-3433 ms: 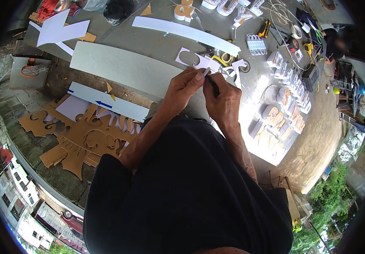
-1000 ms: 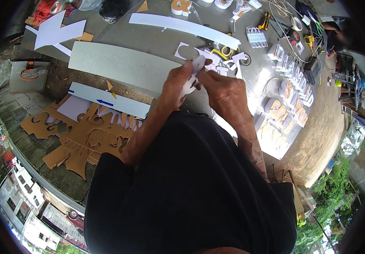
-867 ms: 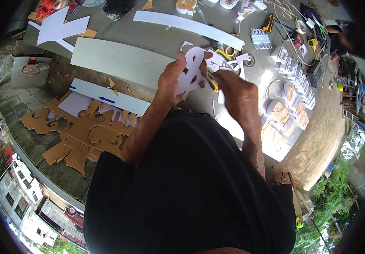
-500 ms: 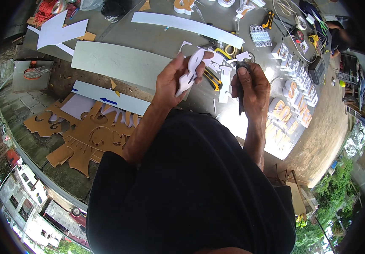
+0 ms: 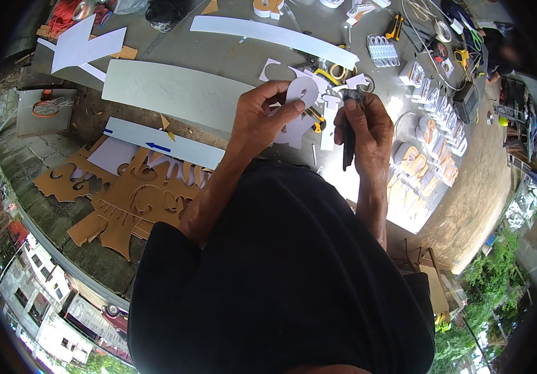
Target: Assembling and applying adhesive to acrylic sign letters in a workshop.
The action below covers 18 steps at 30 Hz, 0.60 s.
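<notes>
- Firstly, a grey worktable [image 5: 218, 53] extends in front of the person, sunlit on its right part.
- A long pale board [image 5: 168, 93] lies at the left, and beyond it a curved white strip [image 5: 274, 41].
- The right hand [image 5: 368, 128] is closed around a narrow dark tool, with the thumb pressed on it.
- The left hand [image 5: 262, 112] pinches a flat white cutout between thumb and fingers.
- This white cutout [image 5: 294, 93], having a round upper loop, is above the table, near the tool but apart.
- The narrow dark tool [image 5: 349, 146] points downward.
- A yellow-and-black cutter [image 5: 318, 120] lies between both hands.
</notes>
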Available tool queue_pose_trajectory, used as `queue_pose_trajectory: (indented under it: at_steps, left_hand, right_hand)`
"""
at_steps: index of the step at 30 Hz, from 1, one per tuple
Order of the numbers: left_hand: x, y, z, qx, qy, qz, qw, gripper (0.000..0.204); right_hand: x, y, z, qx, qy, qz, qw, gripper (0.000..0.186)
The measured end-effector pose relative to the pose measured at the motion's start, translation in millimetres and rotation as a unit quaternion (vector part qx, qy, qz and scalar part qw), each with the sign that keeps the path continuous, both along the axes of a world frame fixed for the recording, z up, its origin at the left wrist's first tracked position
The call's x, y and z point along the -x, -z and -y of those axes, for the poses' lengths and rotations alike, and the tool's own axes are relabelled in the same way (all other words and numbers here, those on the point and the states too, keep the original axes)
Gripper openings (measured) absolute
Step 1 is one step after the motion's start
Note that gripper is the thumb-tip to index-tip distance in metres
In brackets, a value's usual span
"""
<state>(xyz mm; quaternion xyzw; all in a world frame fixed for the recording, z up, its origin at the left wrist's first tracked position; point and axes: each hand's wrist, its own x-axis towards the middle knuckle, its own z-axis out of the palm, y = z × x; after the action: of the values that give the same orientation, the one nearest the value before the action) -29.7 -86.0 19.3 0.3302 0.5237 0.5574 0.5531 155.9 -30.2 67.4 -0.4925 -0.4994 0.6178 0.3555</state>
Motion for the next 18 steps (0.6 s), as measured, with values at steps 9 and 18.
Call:
queue_pose_trajectory:
  at_steps: [9,18]
  left_hand:
    - [-5,13,0,-0.019,0.004,0.013,1.0,0.023]
    - [-17,4,-1,-0.081,0.003,0.066,0.995,0.035]
  right_hand:
    - [16,2,7,0.002,-0.048,0.056,0.997,0.022]
    - [28,7,7,-0.096,-0.056,0.176,0.978,0.016]
